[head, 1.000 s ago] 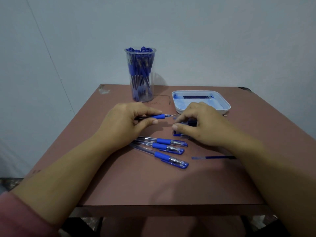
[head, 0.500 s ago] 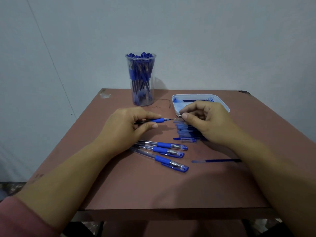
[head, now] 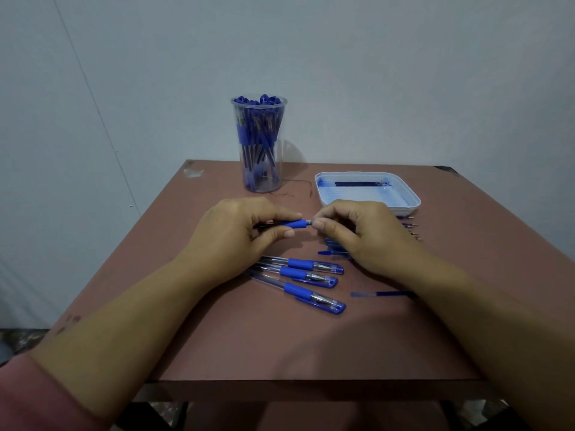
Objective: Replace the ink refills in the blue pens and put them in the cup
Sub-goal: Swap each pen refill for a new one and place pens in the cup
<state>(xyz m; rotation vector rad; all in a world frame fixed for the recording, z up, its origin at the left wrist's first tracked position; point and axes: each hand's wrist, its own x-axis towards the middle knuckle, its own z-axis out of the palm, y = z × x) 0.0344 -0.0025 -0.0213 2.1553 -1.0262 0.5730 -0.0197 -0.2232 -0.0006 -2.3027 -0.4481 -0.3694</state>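
My left hand [head: 236, 234] grips a blue pen [head: 292, 224] by its barrel, the blue grip section pointing right. My right hand [head: 361, 234] pinches the pen's tip end between thumb and forefinger. Three capped blue pens [head: 311, 276] lie side by side on the brown table [head: 280, 343] just below my hands. A loose ink refill [head: 381, 294] lies to their right. The clear cup [head: 259, 144], full of blue pens, stands at the table's back.
A white tray [head: 407, 194] stained with blue ink holds one refill at the back right. More refills [head: 410, 231] and blue pen parts [head: 333, 251] lie partly hidden under my right hand. The table's front edge is close to me.
My right hand left the pile of parts on the table and came up to the pen's tip, which it now pinches. My left hand kept holding the pen in place.
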